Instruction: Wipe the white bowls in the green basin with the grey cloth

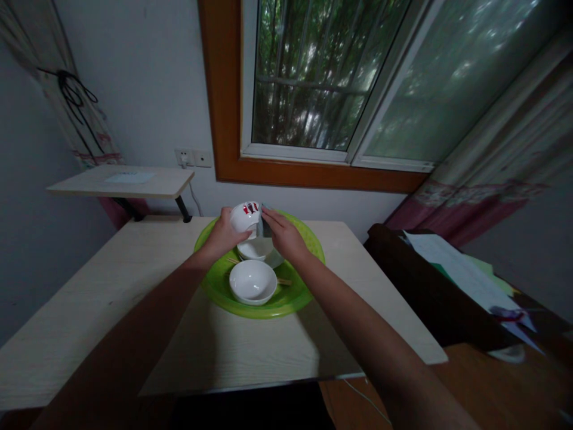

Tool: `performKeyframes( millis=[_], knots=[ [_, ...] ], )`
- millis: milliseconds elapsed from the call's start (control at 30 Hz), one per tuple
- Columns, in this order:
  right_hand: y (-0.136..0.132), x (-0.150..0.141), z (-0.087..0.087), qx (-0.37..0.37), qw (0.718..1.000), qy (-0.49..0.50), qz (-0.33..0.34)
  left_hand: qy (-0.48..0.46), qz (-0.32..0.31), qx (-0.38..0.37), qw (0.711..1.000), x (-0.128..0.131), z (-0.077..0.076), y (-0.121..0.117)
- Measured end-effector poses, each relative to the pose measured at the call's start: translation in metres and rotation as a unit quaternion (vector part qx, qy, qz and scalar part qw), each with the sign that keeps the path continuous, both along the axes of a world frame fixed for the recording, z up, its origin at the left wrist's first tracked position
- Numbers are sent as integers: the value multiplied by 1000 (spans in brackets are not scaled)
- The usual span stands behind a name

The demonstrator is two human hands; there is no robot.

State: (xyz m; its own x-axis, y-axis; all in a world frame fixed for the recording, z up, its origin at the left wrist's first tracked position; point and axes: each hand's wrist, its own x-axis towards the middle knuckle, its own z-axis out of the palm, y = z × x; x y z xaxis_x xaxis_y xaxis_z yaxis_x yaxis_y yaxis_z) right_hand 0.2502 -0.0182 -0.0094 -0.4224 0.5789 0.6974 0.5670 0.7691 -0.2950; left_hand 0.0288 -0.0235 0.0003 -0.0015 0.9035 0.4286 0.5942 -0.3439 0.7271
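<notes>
My left hand (221,234) is closed round a small white bowl with red marks (245,216), held tilted above a large green basin (295,298). My right hand (284,234) is closed on a small grey thing (265,226) that it presses against the held bowl; I cannot make out what it is. Below the hands a second white bowl (257,249) sits in the basin. A third white bowl (253,280) stands upright nearer me. Wooden chopsticks (283,281) lie in the basin under the bowls.
The basin rests on a light wooden table (111,286). A small raised shelf (120,181) stands at the back left, with wall sockets (193,157) beyond it. A dark piece of furniture with papers (456,269) is at the right. A window is behind.
</notes>
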Motion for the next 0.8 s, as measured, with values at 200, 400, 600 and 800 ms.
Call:
performKeyframes(
  millis=[200,400,600,800],
  knots=[
    [-19,-10,7,15,991,-85,104,26,-52,24,998,-2,-4,0],
    [-9,-4,7,33,999,-29,11,32,-50,29,998,-1,-3,-3],
    [-7,-3,7,46,998,-30,6,41,-57,33,997,0,-5,-3],
    [-14,-10,11,62,991,-86,84,46,-97,42,993,-1,-5,-3]
  ],
)
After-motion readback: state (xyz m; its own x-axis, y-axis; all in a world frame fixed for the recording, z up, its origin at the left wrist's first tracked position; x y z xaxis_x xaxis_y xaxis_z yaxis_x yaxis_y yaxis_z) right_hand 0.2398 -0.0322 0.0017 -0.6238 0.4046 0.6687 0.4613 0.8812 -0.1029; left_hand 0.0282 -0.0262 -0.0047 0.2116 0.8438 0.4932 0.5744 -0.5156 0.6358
